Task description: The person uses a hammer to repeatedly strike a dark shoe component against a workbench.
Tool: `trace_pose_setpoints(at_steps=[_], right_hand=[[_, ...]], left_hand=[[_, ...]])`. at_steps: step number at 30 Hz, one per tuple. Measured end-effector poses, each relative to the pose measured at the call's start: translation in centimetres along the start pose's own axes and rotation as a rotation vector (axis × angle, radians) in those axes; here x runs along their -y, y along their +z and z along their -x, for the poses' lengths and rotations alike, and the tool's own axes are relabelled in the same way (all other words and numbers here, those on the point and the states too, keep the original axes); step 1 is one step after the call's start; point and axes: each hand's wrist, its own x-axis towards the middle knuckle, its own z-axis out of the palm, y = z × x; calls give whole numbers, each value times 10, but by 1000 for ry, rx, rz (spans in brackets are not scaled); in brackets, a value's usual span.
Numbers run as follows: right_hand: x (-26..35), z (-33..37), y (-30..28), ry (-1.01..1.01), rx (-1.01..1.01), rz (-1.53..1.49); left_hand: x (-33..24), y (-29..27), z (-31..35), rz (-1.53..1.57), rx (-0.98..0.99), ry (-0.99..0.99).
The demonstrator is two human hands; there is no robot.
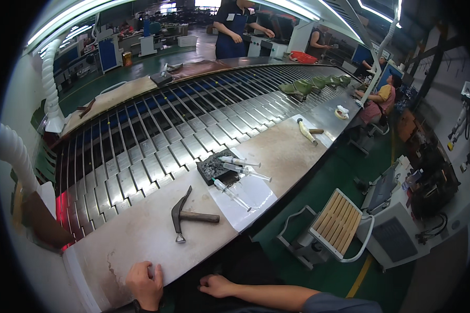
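My left hand (145,284) rests on the near edge of the pale worktop (141,235), fingers loosely curled and nothing visible in them. Off the worktop's edge, over dark clothing, my right hand (216,286) is closed in a loose fist; I see nothing in it. Nearest to both lies a hammer (178,214) with a long curved metal head and a wooden handle (201,216), touched by neither hand. Beyond it, several syringes (247,171) lie on and beside a dark, rough block (212,166). Under some of them is a white sheet (250,201).
A slatted metal conveyor (156,161) runs behind the worktop, carrying green shoe-like pieces (313,84) farther along. Another hammer (306,133) with a pale wrapped part lies at right. A slatted wooden seat (337,224) stands right of the bench. Co-workers (235,31) are around the line.
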Motion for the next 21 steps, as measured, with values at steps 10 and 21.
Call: trace_pose_setpoints(at_steps=[10, 21], right_hand=[[-4, -1, -2, 41, -65, -7], [-5, 0, 1, 50, -102, -10]], left_hand=[[1, 2, 3, -3, -32, 12], [-9, -17, 2, -102, 55, 47]])
